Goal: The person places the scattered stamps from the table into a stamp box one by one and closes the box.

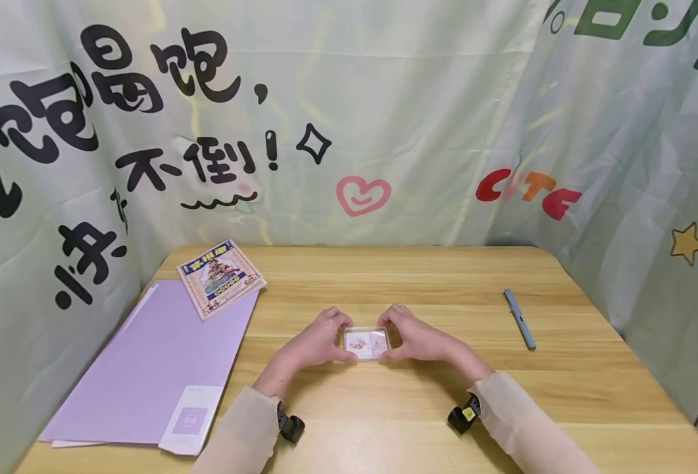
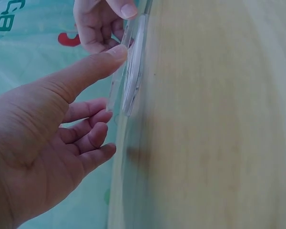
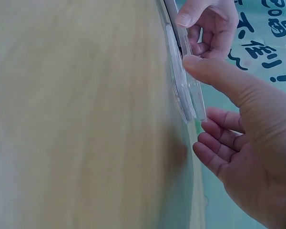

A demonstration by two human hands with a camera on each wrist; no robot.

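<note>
A small clear plastic box [image 1: 358,345] with printed cards or stickers inside lies at the middle of the table. Its transparent lid [image 2: 115,86] stands slightly apart from the lower part [image 3: 178,81] in both wrist views. My left hand [image 1: 324,337] pinches the lid at its left end between thumb and fingers. At the opposite end, my right hand [image 1: 418,337] pinches it the same way. The thumbs lie on the near edge and the index fingers on the far one. What is printed on the cards is too small to read.
On the left lies a large purple folder [image 1: 165,355]. A patterned booklet [image 1: 221,278] overlaps its far corner, and a white packet [image 1: 191,420] its near one. To the right is a blue pen [image 1: 520,319]. A printed curtain [image 1: 431,118] surrounds the wooden table [image 1: 384,283].
</note>
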